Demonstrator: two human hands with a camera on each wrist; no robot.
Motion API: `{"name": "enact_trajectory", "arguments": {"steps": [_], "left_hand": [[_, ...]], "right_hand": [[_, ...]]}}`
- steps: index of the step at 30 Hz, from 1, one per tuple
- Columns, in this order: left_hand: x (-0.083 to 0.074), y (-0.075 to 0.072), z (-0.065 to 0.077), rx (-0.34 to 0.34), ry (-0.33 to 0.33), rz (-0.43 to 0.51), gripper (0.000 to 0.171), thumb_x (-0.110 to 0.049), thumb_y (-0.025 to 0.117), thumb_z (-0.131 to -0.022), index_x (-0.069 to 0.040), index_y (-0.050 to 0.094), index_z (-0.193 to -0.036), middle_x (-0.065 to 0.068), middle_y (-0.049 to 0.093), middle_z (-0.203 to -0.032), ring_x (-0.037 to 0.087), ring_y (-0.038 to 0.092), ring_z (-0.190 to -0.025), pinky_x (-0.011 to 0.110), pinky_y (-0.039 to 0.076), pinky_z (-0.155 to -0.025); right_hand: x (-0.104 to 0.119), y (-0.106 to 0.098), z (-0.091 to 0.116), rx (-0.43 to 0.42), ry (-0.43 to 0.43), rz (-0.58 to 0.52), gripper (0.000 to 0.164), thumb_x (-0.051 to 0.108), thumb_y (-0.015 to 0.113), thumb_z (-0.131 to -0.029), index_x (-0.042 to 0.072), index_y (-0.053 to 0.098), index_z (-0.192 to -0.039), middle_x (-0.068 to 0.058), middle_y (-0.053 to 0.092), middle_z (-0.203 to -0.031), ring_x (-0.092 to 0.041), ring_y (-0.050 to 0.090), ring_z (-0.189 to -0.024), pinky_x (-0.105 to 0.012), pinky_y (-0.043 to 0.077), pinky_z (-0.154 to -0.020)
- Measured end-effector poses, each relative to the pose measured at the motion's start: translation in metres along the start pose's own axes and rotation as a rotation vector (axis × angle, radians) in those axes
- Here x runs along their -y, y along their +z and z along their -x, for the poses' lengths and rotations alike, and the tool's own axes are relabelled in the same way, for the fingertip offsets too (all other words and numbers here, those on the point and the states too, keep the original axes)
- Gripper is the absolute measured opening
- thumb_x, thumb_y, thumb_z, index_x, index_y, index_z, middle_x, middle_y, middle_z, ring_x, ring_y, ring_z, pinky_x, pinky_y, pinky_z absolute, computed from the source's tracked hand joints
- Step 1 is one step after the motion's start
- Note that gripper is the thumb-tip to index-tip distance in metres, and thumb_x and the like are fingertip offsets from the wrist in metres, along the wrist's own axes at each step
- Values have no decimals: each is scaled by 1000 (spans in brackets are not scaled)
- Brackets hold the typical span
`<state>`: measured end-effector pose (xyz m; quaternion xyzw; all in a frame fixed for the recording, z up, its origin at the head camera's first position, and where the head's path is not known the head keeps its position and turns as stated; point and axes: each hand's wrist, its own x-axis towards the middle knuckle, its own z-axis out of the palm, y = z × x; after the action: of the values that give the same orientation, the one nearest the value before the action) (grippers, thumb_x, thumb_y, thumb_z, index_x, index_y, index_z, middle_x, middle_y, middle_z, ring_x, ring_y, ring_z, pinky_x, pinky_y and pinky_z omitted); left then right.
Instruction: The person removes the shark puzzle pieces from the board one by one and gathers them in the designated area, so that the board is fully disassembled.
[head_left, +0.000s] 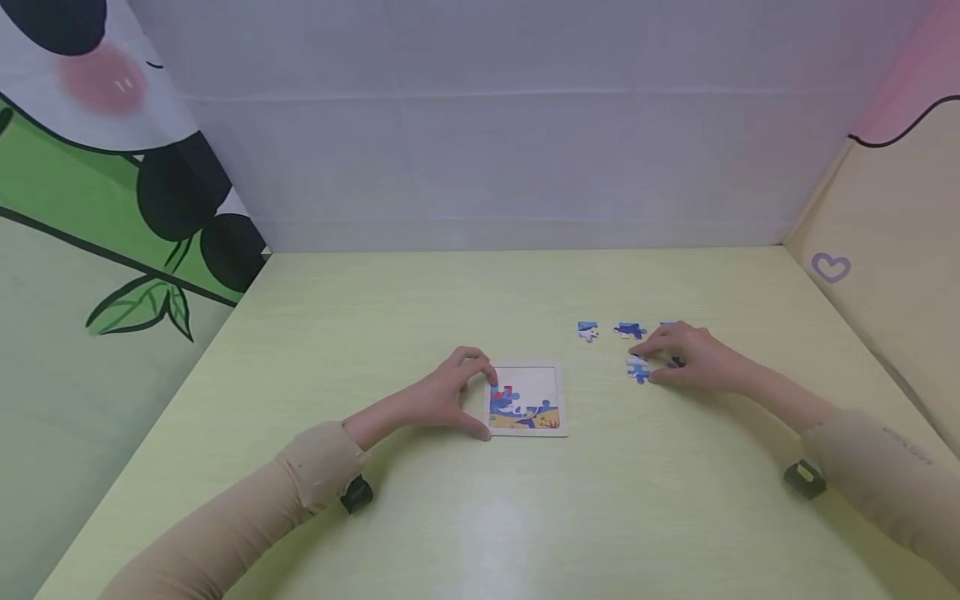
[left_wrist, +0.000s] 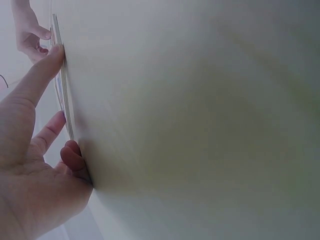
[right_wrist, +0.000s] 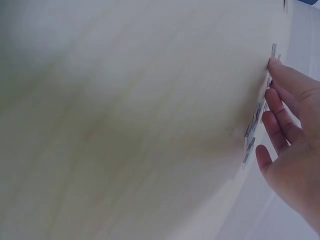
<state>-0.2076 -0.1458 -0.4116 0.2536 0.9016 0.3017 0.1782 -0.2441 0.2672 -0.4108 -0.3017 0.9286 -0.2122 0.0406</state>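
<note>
Head view: square white-framed jigsaw board [head_left: 536, 382] on pale yellow table [head_left: 420, 508], orange, blue and red along the bottom, bare white above; gripped at its left edge by left hand [head_left: 450, 390]. Rightward, small blue-and-white knobbed jigsaw piece [head_left: 638, 372], pinched by right hand [head_left: 693, 358] near loose blue-and-white puzzle bits [head_left: 630, 330].

Left wrist view: thin and edge-on, between spread thumb and bent fingers.

Right wrist view: thin, greyish, edge-on, at the thumb tip.

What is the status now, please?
Left hand holds partly filled puzzle board by left side. Right hand pinches loose piece. No obstruction visible.

A part-filled puzzle tray [head_left: 537, 382] lies near loose pieces [head_left: 630, 331].
</note>
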Motion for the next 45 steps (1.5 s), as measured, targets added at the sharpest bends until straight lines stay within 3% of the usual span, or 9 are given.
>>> {"name": "enact_trajectory", "arguments": {"steps": [8, 18, 26, 35, 41, 45], "left_hand": [[-1, -1, 1, 0, 8, 3, 63, -33, 92, -66, -24, 54, -116, 8, 30, -148, 29, 48, -117, 44, 44, -102], [-1, 0, 0, 1, 3, -12, 65, -34, 92, -66, -23, 54, -118, 8, 31, -148, 29, 45, -125, 46, 42, -107], [-2, 0, 0, -8, 20, -32, 81, -33, 92, -65, -14, 46, -128, 9, 34, -144, 25, 42, -126, 43, 40, -110], [0, 1, 0, -23, 26, -56, 97, -37, 93, -63, -7, 39, -138, 8, 40, -136, 18, 44, -102, 30, 42, -91], [0, 1, 0, -21, 15, -49, 98, -35, 93, -63, -9, 39, -140, 6, 39, -139, 17, 45, -103, 31, 43, -92], [-1, 0, 0, -18, 10, -41, 100, -33, 93, -63, -11, 39, -145, 7, 36, -145, 20, 45, -119, 37, 42, -105]], "right_hand": [[0, 0, 0, -8, -15, 12, 40, 14, 79, -81, 15, 71, -120, -3, 69, -114, -28, 56, -111, -52, 33, -90], [-1, 0, -1, -3, -27, 26, 40, 14, 79, -81, 14, 71, -121, -4, 70, -114, -27, 55, -108, -58, 35, -92], [-1, 0, -1, 3, -24, 38, 41, 14, 79, -80, 14, 71, -121, -5, 70, -116, -28, 56, -109, -53, 34, -90], [0, -1, 0, 5, -20, 38, 41, 15, 79, -81, 14, 71, -121, -5, 69, -117, -28, 56, -111, -58, 36, -92], [2, -2, 0, 3, -26, 31, 40, 17, 79, -82, 14, 71, -120, -6, 69, -117, -31, 55, -112, -58, 36, -91], [4, -3, 1, 6, -23, 27, 40, 18, 79, -82, 13, 71, -121, -7, 69, -118, -33, 55, -114, -58, 36, -91]]}}
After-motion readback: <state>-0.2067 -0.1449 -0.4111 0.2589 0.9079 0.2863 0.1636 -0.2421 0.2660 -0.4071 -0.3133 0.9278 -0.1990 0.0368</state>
